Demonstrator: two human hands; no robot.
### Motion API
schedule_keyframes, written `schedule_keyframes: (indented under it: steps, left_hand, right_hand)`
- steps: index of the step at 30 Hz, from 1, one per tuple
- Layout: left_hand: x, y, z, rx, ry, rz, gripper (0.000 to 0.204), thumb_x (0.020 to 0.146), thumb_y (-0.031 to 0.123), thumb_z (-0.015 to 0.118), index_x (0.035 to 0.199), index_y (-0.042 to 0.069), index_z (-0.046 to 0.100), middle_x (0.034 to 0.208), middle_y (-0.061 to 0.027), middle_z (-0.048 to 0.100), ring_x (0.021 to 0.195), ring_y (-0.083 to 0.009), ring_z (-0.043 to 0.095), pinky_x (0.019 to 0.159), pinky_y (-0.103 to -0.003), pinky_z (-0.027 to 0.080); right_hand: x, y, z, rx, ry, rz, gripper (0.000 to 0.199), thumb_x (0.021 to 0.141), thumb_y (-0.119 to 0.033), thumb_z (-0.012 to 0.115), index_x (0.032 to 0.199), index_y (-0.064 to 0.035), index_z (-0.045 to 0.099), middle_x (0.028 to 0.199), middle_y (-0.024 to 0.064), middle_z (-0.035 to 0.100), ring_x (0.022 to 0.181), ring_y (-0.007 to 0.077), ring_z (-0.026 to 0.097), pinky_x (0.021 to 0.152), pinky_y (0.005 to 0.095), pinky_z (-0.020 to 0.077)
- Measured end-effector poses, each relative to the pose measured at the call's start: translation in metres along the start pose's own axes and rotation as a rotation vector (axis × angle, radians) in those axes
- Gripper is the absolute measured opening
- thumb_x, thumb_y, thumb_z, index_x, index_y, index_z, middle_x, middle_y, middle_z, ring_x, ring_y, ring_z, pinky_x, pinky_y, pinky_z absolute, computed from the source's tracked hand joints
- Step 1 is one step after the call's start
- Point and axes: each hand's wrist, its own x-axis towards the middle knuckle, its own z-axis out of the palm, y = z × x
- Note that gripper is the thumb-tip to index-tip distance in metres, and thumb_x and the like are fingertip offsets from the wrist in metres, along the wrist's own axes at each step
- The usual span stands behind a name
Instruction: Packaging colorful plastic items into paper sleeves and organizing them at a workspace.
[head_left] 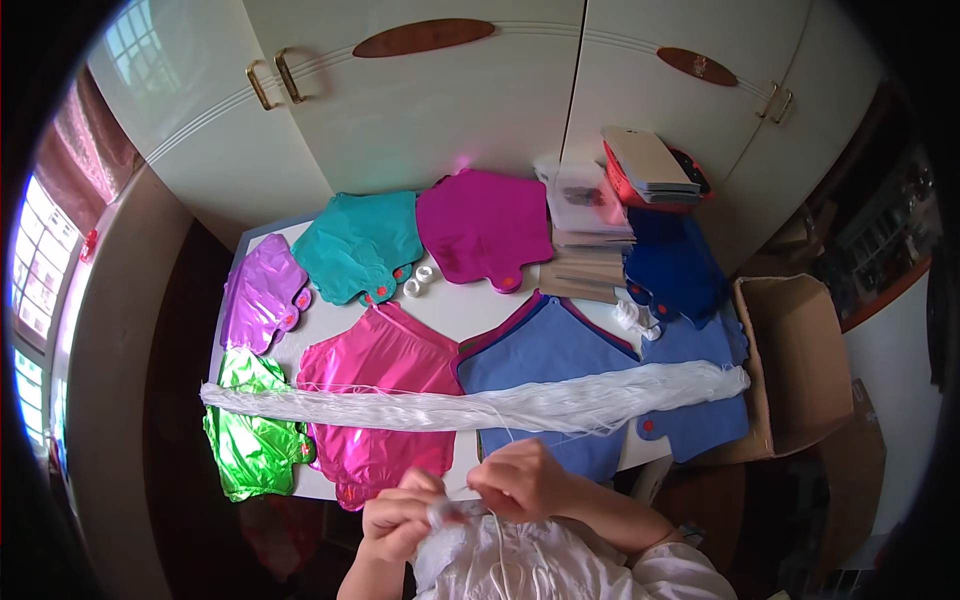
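Close to my body, at the table's near edge, my left hand is closed on a small white bundle, blurred by motion. Beside it my right hand has its fingers pinched together on a thin white string, part of which runs between the hands. A long hank of white string stretches across the table just beyond both hands. Under it lie a shiny pink foil piece, a blue one and a bright green one, flat with rounded tabs.
Further back are purple, teal, magenta and dark blue foil pieces. Small white rolls sit among them. Stacked cards, a red basket and an open cardboard box stand right. White cabinets rise behind.
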Motion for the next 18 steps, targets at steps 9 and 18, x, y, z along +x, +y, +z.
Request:
schedule_keyframes:
  steps: [9, 18]
  left_hand:
    - [0.004, 0.0, -0.006, -0.12, -0.063, -0.189, 0.021, 0.082, 0.019, 0.059, 0.072, 0.0, 0.06, 0.06, -0.0047, 0.057, 0.066, -0.0193, 0.046, 0.065, -0.035, 0.035]
    - [0.011, 0.062, -0.048, -0.809, 0.161, 0.192, 0.007, 0.09, 0.022, 0.049, 0.094, 0.021, 0.054, 0.086, 0.0078, 0.054, 0.089, -0.0111, 0.046, 0.092, -0.04, 0.035]
  right_hand:
    - [-0.003, 0.042, -0.024, -0.16, -0.027, -0.101, 0.006, 0.064, -0.003, 0.055, 0.063, -0.0078, 0.05, 0.055, 0.0038, 0.052, 0.047, 0.021, 0.054, 0.044, 0.0324, 0.0424]
    - [-0.025, 0.098, -0.053, -0.315, -0.017, 0.126, 0.017, 0.078, -0.012, 0.054, 0.062, -0.0056, 0.05, 0.05, 0.0085, 0.051, 0.046, 0.025, 0.055, 0.044, 0.0343, 0.0429]
